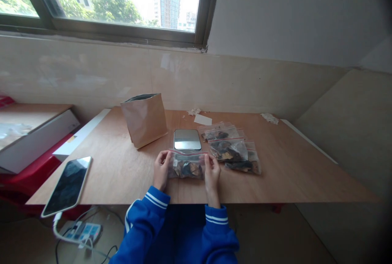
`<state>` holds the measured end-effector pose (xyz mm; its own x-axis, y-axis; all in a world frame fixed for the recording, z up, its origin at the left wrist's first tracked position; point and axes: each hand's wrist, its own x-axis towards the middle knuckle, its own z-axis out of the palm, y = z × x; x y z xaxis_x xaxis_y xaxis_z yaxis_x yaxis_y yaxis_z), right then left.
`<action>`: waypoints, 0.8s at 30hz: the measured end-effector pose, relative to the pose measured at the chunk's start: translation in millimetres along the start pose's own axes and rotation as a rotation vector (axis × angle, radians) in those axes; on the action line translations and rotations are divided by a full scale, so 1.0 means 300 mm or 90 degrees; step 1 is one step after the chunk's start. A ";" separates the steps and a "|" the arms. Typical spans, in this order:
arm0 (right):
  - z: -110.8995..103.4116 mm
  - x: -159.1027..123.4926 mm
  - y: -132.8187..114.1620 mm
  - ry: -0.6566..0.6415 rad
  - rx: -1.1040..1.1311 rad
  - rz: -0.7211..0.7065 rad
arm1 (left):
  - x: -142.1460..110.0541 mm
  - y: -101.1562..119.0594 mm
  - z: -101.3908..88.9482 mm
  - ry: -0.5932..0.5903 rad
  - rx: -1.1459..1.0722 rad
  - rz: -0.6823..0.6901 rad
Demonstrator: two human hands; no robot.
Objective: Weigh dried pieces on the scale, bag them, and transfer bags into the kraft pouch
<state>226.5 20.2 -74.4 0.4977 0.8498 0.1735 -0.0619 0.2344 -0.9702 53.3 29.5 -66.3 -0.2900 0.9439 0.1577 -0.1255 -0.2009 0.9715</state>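
Both hands out front, about level, a little apart. My left hand (162, 169) and right hand (212, 171) both pinching, fingers curled inward, palms turned toward each other. Left fingers (162, 157) angled up and in; right fingers (208, 162) the same way, mirrored. Left wrist (159, 184) and right wrist (211, 191) bare, slightly bent. Forearms in blue sleeves (144, 219) with white cuff stripes, coming up from below, both elbows out of view.
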 end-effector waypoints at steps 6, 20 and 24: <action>0.009 -0.009 -0.011 -0.075 0.020 0.053 | -0.008 0.002 0.005 -0.047 0.017 -0.012; -0.021 0.018 0.031 0.022 0.036 0.043 | -0.002 -0.009 -0.001 -0.055 0.014 -0.004; -0.027 0.017 0.017 0.020 0.042 0.043 | -0.009 -0.002 -0.001 -0.076 0.014 -0.004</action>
<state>235.6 21.9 -79.8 0.5170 0.8500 0.1010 -0.1526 0.2077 -0.9662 54.0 27.0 -67.3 -0.1742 0.9699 0.1701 -0.1065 -0.1903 0.9759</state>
